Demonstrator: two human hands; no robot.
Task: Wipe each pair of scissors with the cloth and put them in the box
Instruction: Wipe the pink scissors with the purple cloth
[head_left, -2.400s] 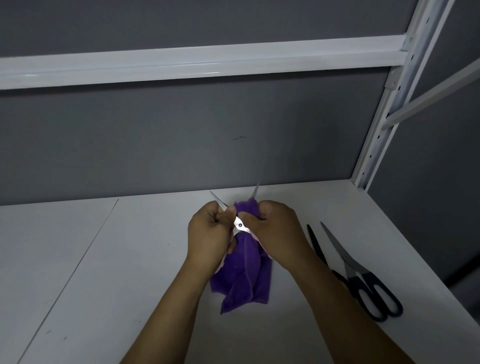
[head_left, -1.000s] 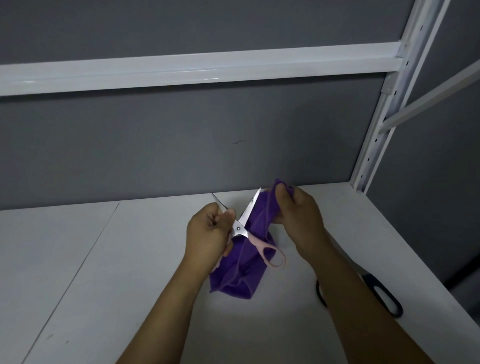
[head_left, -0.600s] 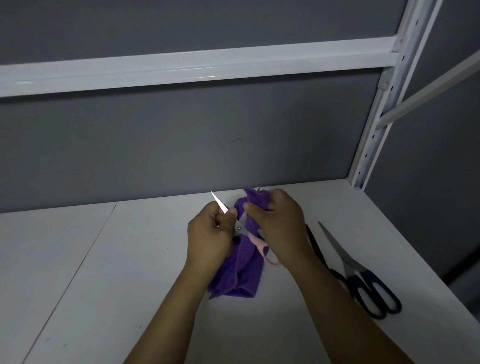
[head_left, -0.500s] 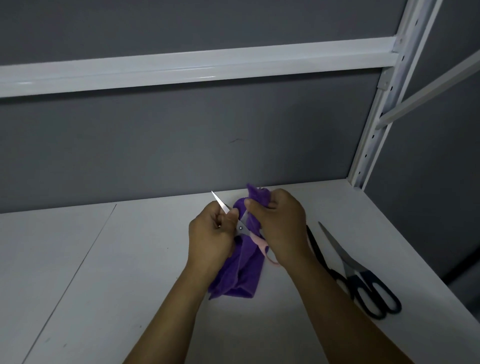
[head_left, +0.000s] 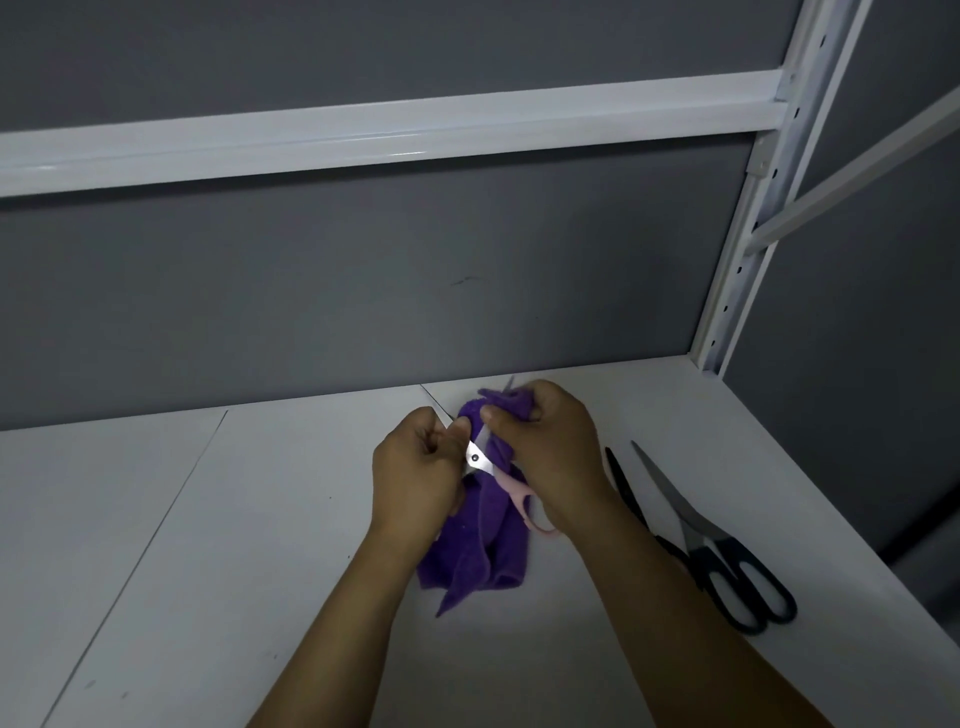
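Two pairs of scissors are in view on a white shelf (head_left: 208, 545) backed by a grey wall. The pink-handled scissors (head_left: 511, 491) are held above the middle of the shelf, blades spread in a V pointing far, with a silver pivot screw and one pale pink loop showing below. The left hand (head_left: 415, 478) is curled tight round their left side, a thin blade tip poking out beyond its knuckles. The right hand (head_left: 550, 447) pinches the purple cloth (head_left: 483, 556) round the right blade, whose tip just shows past the fabric; the rest of the cloth hangs crumpled between the wrists to the shelf. The black-handled scissors (head_left: 727, 566) lie flat to the right, blades open, handles near. A white upright post (head_left: 743, 249) stands at the far right corner.
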